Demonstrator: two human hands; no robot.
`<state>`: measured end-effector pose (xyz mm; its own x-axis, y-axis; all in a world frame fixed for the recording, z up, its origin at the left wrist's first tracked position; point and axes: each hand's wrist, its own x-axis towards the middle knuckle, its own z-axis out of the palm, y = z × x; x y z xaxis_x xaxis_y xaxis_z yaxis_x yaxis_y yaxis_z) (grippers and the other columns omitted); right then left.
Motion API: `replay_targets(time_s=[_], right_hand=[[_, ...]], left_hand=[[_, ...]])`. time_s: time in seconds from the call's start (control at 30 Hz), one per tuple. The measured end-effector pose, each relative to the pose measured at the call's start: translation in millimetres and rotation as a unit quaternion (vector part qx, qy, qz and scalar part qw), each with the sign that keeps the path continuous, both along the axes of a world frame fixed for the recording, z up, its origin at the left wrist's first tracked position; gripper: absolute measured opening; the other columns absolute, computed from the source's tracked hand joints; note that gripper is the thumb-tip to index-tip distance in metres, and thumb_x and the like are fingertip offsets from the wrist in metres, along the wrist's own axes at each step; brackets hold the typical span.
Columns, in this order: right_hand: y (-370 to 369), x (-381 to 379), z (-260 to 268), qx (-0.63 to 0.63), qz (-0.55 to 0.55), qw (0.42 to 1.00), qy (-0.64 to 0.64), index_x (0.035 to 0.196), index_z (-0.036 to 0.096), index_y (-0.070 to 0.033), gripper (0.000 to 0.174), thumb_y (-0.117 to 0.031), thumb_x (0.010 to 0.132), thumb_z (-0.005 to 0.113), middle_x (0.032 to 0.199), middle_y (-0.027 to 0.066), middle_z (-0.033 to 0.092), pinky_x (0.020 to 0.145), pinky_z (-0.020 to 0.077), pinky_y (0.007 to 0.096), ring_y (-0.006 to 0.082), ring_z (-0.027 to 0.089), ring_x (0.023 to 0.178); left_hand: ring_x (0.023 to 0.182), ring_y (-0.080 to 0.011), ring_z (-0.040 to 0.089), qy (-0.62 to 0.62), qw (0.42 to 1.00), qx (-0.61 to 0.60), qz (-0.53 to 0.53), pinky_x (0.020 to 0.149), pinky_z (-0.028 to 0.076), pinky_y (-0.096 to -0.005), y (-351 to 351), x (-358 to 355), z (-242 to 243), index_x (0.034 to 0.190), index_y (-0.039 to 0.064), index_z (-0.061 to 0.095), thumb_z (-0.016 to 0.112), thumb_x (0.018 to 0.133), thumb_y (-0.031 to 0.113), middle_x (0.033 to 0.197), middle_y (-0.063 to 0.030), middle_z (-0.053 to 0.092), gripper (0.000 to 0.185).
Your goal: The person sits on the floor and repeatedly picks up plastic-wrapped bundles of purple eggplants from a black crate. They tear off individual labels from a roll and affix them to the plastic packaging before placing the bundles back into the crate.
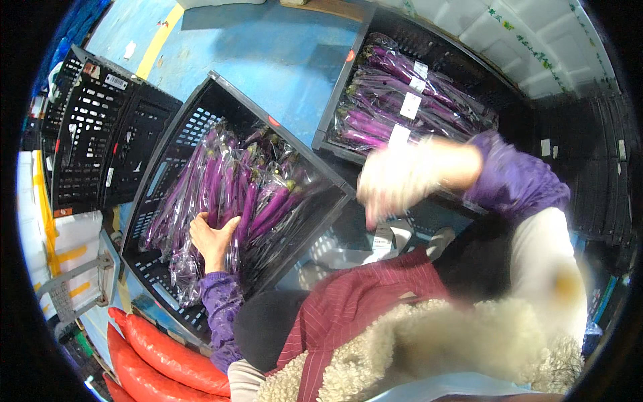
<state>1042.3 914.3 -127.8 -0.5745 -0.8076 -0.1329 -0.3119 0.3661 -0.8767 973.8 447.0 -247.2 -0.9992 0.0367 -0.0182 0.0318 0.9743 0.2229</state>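
Note:
My left hand [215,240] reaches into the left black plastic crate [296,145], its thumb and fingers spread around a bag of long purple eggplants [228,186]. Clear bags of eggplants fill much of that crate. Blurred by motion, my right hand [397,173] is over the near edge of the second black crate; whether it holds anything cannot be made out. In this second crate lie bagged eggplants [382,100] with white labels [410,105] on them. A white strip with a printed label [383,237] is below my right hand.
Black crates [90,135] stand at the left, with more black crates [577,151] stacked at the right. Full red bags [171,352] lie at the lower left beside a metal-handled cart or frame [103,276]. White foam boxes [532,40] stand beyond the second crate. The floor [261,50] is blue.

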Motion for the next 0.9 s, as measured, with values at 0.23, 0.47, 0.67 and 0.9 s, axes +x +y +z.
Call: replay_targets(time_s=[0.23, 0.47, 0.67, 0.9], right_hand=[[189.3, -49.4, -50.9, 0.535, -0.396, 0.744, 0.056, 0.108, 0.071, -0.006, 0.041, -0.039, 0.084, 0.070, 0.107, 0.0198, 0.072, 0.088, 0.0537, 0.0467, 0.0361, 0.068, 0.104], [230.2, -50.2, -76.8, 0.542, -0.347, 0.764, 0.056, 0.133, 0.059, -0.007, 0.051, -0.031, 0.089, 0.069, 0.129, 0.0194, 0.063, 0.105, 0.0456, 0.0399, 0.0337, 0.058, 0.125], [40.4, -83.9, 41.1, 0.220, -0.382, 0.872, 0.212, 0.131, 0.061, -0.005, 0.044, -0.025, 0.093, 0.070, 0.122, 0.0180, 0.068, 0.094, 0.0532, 0.0382, 0.0285, 0.067, 0.111], [-150.1, -75.4, 2.9, 0.027, -0.176, 0.971, -0.159, 0.127, 0.058, 0.008, 0.047, -0.022, 0.093, 0.070, 0.110, 0.0202, 0.071, 0.086, 0.0563, 0.0361, 0.0292, 0.071, 0.099]], left_hand=[[0.135, -0.0413, 0.042, 0.109, 0.993, -0.028, 0.032, 0.113, 0.033, -0.0520, -24.6, 0.8, -14.3, 0.135, 0.004, 0.056, 0.086, 0.063, 0.060, 0.144, -0.0244, 0.048, 0.096], [0.133, -0.0305, 0.050, -0.004, 0.996, -0.008, 0.086, 0.108, 0.035, -0.0509, -46.5, -7.3, 4.1, 0.144, 0.008, 0.048, 0.085, 0.060, 0.066, 0.141, -0.0144, 0.055, 0.108], [0.122, -0.0325, 0.057, -0.141, 0.989, -0.053, 0.003, 0.104, 0.040, -0.0466, -33.7, -32.1, 18.6, 0.127, 0.006, 0.063, 0.084, 0.057, 0.070, 0.127, -0.0150, 0.063, 0.097], [0.121, -0.0364, 0.056, -0.174, 0.982, 0.059, -0.034, 0.106, 0.043, -0.0437, -39.4, -45.4, 0.3, 0.131, -0.003, 0.053, 0.092, 0.053, 0.058, 0.130, -0.0238, 0.055, 0.106]])
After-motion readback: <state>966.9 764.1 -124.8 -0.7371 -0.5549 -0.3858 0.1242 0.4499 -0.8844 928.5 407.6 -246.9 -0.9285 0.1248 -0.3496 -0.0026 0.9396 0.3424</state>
